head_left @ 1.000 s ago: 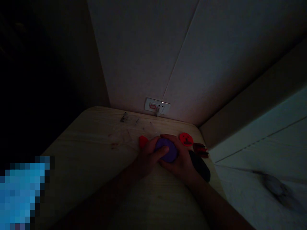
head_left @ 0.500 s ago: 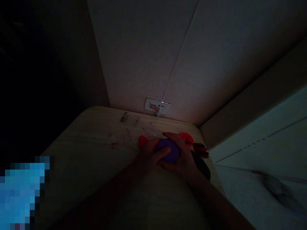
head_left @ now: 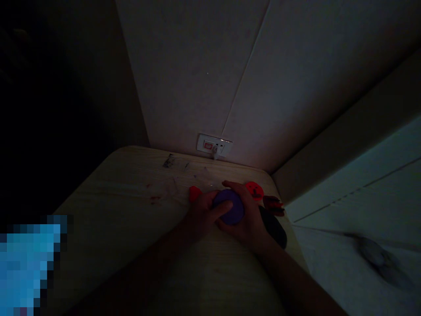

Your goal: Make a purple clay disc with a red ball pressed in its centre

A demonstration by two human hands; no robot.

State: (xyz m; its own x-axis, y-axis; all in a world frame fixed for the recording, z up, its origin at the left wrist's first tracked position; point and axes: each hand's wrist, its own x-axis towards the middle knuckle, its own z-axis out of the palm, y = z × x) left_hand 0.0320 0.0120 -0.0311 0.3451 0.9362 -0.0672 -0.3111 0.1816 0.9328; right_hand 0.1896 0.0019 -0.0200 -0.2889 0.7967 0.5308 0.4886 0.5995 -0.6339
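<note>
A purple round disc [head_left: 235, 213], smooth like modelling clay, is held between both my hands over the wooden table. My left hand [head_left: 207, 211] grips its left side, with the thumb laid across its top face. Around its right side curl the fingers and thumb of my right hand [head_left: 251, 221]. Just beyond my left hand lies a red piece [head_left: 194, 193], partly covered by my fingers. A flat red disc [head_left: 254, 191] with dark face-like marks sits past my right hand. The underside of the purple disc is hidden.
Red and dark strips [head_left: 273, 206] and a dark oval object [head_left: 274, 228] lie at the table's right edge. Dark and reddish smears mark the wooden table [head_left: 115, 188]. A wall socket [head_left: 214, 145] with a plug sits behind it. The light is dim.
The view has shifted very slightly. Both hands keep the same hold on the purple disc, with the left thumb still pressed on its face.
</note>
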